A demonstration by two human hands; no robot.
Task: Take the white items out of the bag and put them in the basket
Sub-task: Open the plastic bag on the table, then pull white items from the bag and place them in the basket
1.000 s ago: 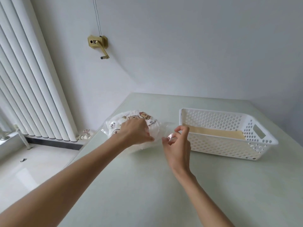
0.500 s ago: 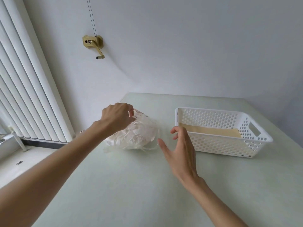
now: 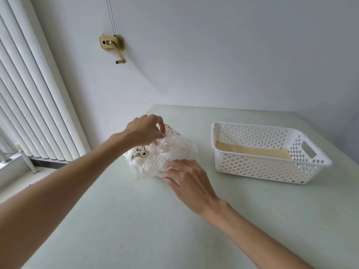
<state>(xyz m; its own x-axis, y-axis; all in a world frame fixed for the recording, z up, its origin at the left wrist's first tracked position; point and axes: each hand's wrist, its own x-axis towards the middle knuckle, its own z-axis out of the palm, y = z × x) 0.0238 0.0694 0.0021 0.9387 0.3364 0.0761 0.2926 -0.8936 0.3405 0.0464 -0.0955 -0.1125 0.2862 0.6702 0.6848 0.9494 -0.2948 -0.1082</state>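
A clear plastic bag (image 3: pixel 155 158) printed with small bear pictures lies on the pale green table (image 3: pixel 136 220), stuffed with crumpled white items (image 3: pixel 174 148). My left hand (image 3: pixel 144 131) pinches the bag's top edge with fingertips and lifts it. My right hand (image 3: pixel 186 177) lies on the bag's near right side, fingers spread and pressing into the plastic. To the right stands a white perforated basket (image 3: pixel 252 167) with a tan sheet (image 3: pixel 252 151) on its floor.
White vertical blinds (image 3: pixel 29 94) and a window sill fill the left. A brass crank fitting (image 3: pixel 112 44) is fixed on the wall behind. The table's left edge runs just beyond the bag.
My left hand has lifted from the bag's top and now pinches its upper edge. My right hand moved left from beside the basket onto the bag. The bag has shifted and tilted up.
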